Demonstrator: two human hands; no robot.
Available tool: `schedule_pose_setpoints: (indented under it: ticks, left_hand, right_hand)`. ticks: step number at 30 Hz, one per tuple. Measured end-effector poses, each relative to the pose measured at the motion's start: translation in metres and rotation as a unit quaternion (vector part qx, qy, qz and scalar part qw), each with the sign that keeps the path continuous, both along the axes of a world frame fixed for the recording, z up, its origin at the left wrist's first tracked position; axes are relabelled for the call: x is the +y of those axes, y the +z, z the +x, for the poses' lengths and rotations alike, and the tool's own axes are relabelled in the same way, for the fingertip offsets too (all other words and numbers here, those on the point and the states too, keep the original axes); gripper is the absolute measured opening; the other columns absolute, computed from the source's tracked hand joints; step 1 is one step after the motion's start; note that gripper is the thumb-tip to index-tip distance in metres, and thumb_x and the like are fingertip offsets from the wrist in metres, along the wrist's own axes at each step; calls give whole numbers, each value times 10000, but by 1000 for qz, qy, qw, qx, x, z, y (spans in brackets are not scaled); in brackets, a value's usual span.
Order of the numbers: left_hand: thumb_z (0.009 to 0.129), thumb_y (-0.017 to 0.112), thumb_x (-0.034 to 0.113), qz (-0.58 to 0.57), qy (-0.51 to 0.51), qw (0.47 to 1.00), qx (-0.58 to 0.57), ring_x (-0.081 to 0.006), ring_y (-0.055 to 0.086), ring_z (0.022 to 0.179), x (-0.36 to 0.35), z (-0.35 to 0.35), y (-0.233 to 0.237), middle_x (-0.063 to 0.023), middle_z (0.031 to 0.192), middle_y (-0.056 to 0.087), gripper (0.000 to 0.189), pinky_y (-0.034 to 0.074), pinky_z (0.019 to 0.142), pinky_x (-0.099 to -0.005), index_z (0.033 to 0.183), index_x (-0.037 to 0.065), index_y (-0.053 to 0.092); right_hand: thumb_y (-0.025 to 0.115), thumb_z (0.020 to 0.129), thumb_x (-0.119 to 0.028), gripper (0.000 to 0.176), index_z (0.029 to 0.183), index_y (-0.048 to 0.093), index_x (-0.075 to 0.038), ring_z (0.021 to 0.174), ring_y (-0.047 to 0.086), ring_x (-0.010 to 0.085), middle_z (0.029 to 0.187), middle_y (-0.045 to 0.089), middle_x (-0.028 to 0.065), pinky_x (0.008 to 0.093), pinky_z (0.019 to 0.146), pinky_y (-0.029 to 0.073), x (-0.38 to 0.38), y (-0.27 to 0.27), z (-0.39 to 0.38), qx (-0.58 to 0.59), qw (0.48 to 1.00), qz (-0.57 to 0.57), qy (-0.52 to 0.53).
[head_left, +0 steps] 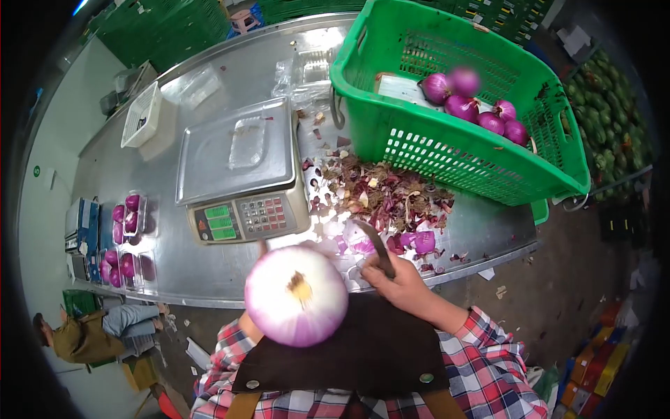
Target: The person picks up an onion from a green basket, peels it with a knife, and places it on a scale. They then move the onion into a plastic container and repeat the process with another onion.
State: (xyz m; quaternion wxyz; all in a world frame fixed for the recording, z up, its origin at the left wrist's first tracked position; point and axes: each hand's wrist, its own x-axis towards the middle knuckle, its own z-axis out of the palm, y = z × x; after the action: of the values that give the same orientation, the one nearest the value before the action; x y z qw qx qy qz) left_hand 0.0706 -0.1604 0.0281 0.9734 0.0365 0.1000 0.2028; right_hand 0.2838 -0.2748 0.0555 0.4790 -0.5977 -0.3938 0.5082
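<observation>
A large peeled red onion (296, 297), pale with purple edges, is held up close to the camera. Behind it my left hand (248, 326) grips it, mostly hidden, with a fingertip showing at the top. My right hand (401, 281) is closed around a knife (377, 246) with a dark, curved blade pointing up and left. Just beyond my hands lies a heap of onion skins and root trimmings (380, 192) on the metal table (167, 272). Purple peel pieces (423, 241) lie near the knife.
A green crate (453, 133) holding several red onions (462, 107) stands at the back right. Left of the trimmings sits a weighing scale (241, 160) with a clear tray on its pan. Packed onions (127, 218) and a white basket (142, 115) are farther left. Another person (91, 335) is at lower left.
</observation>
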Motion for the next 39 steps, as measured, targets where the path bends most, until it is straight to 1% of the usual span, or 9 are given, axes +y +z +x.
schedule_pose_setpoints:
  ticks: [1, 4, 7, 9, 13, 16, 25, 33, 39]
  left_hand:
    - [820, 228, 710, -146, -7, 989, -25, -354, 418, 1193, -5, 1, -1, -211, 1302, 408, 866, 323, 1004, -508, 1299, -4, 341]
    - [824, 233, 704, -142, -33, 989, -8, -366, 367, 1234, -5, 2, -2, -210, 1351, 351, 845, 281, 1029, -520, 1334, 34, 308]
    - [807, 248, 721, -197, 9, 979, -52, -367, 324, 1264, -5, -6, -20, -205, 1385, 302, 859, 252, 1046, -520, 1359, 64, 274]
    - [775, 251, 756, 61, 34, 994, 82, -365, 322, 1266, -7, -12, -24, -194, 1395, 289, 897, 259, 1046, -519, 1369, 84, 255]
    - [752, 263, 779, 129, 50, 943, 301, -359, 363, 1238, -21, -3, -14, -185, 1356, 346, 935, 300, 1031, -502, 1356, 66, 270]
    - [701, 296, 815, 66, -16, 983, 168, -345, 386, 1222, -14, -17, -10, -182, 1334, 368, 983, 316, 1027, -488, 1343, 71, 287]
    - [634, 670, 603, 152, -28, 958, 242, -300, 466, 1149, -12, -26, 19, -180, 1235, 447, 909, 399, 968, -460, 1279, 46, 353]
    - [575, 678, 672, 167, 54, 937, 303, -277, 495, 1119, -27, -38, 29, -179, 1226, 469, 1066, 404, 969, -390, 1296, -35, 334]
    - [521, 701, 690, 196, 66, 925, 320, -256, 503, 1105, -32, -39, 36, -182, 1206, 479, 1122, 416, 952, -376, 1286, -49, 343]
  right_hand:
    - [601, 846, -170, 213, 772, 564, 27, 719, 534, 153, 799, 567, 109, 325, 647, 429, 2, -4, -4, 14, 999, 29, 0]
    - [599, 834, -133, 156, 827, 566, 19, 721, 513, 157, 784, 533, 87, 322, 656, 425, 18, -34, 26, -294, 943, 152, -9]
    - [622, 810, -117, 232, 995, 532, -10, 741, 510, 146, 829, 498, 59, 274, 640, 434, 17, -32, 28, -140, 987, 80, 2]
    - [669, 784, -173, 351, 1074, 524, -38, 797, 510, 148, 931, 483, 81, 256, 672, 440, 20, 22, 11, -43, 997, -28, 63]
    - [709, 754, -257, 407, 1075, 551, -64, 846, 491, 181, 938, 462, 87, 283, 721, 423, 30, 39, -16, -165, 968, 134, 132]
    - [713, 749, -285, 393, 1043, 573, -65, 846, 481, 203, 906, 457, 86, 299, 725, 410, 37, 38, -26, -165, 960, 152, 169]
    - [597, 793, -112, 270, 1051, 542, -55, 691, 555, 288, 884, 491, 125, 362, 579, 464, 41, 1, -20, -335, 920, 158, 126]
    - [592, 662, -21, 646, 1278, 396, -43, 600, 584, 226, 921, 498, 84, 330, 461, 474, 15, 21, -13, -432, 847, 169, 261]
    - [563, 688, -26, 594, 1264, 417, -41, 532, 567, 245, 875, 512, 83, 359, 439, 467, 21, 10, -22, -447, 841, 196, 231]
